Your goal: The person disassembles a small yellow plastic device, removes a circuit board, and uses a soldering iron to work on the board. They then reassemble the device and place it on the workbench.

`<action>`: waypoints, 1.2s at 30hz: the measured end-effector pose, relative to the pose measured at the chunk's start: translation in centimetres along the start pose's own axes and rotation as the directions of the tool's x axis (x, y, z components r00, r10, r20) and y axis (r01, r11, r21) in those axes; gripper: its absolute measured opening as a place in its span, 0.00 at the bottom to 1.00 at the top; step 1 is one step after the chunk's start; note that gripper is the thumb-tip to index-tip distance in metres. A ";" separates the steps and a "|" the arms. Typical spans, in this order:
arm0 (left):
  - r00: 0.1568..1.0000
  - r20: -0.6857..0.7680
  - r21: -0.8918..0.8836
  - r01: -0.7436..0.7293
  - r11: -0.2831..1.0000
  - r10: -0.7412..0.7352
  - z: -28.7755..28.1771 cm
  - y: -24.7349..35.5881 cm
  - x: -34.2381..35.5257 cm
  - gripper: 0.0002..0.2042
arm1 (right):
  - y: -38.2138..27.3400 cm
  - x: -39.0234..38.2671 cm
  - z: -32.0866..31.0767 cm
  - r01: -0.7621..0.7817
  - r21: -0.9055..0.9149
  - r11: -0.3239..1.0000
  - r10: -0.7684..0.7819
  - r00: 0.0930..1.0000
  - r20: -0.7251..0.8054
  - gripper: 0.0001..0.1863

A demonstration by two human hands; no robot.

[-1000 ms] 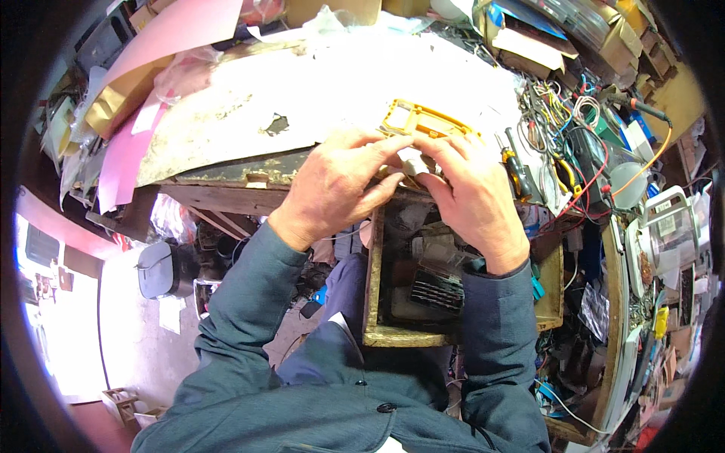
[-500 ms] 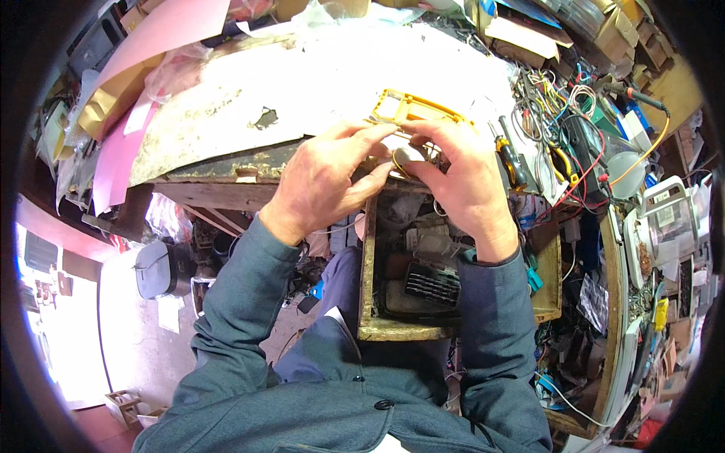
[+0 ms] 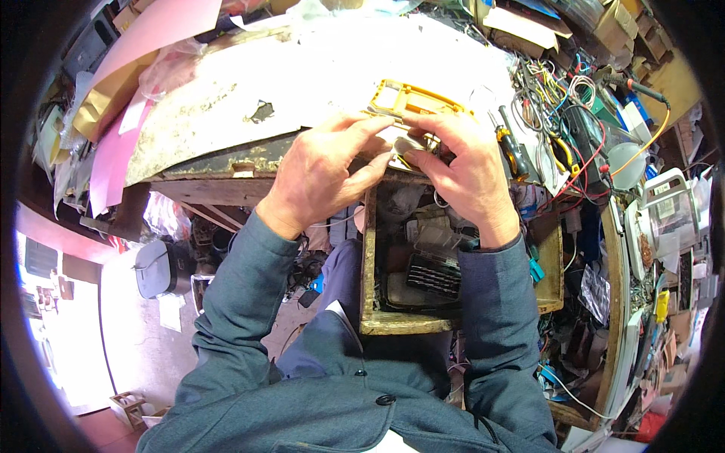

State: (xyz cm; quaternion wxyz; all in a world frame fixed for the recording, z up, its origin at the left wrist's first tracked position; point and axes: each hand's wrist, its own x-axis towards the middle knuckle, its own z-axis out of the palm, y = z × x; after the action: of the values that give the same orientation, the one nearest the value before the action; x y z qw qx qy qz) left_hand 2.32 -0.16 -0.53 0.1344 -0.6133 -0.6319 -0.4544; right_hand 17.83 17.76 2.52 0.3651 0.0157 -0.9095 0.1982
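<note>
My left hand (image 3: 313,170) and my right hand (image 3: 464,162) meet over the front edge of the workbench, fingertips almost touching. Between the right thumb and fingers sits a small rounded silvery piece (image 3: 405,145); its exact kind does not show. The left thumb and fingers are bent together at its left side, and what they grip is mostly hidden. Just behind the fingers a yellow plastic casing (image 3: 419,100) lies on the bench top, its near part covered by my hands.
An open wooden drawer (image 3: 368,264) below my hands holds a dark case of bits (image 3: 433,275). To the right lie a screwdriver (image 3: 515,158), tangled wires and a dark meter (image 3: 583,136) with leads. A torn pale sheet (image 3: 204,128) covers the bench at left.
My fingers have shifted slightly around the silvery piece, which now appears a little more tilted. The view has moved slightly; both hands stay in the same place over the bench edge.
</note>
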 end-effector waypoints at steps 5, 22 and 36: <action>0.999 0.034 0.017 -0.035 0.999 0.034 -0.3 0.0 0.1 0.24 | -0.4 0.4 -0.6 0.035 -0.139 0.990 -0.027 0.998 0.060 0.17; 0.991 0.024 0.132 -0.134 0.982 0.132 -0.8 0.2 0.1 0.28 | -0.1 -0.1 0.1 0.048 -0.062 0.997 -0.048 0.999 -0.002 0.10; 0.964 -0.059 0.200 -0.243 0.949 0.259 0.1 0.1 0.7 0.14 | -0.9 1.1 -1.0 0.054 -0.141 0.989 -0.041 0.995 0.095 0.16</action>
State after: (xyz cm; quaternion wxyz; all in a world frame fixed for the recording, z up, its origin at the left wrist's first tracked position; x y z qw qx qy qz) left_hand 2.25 0.35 -0.03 0.2761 -0.6532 -0.5831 -0.3963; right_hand 17.81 17.46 4.22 0.3278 0.0203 -0.9365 0.1227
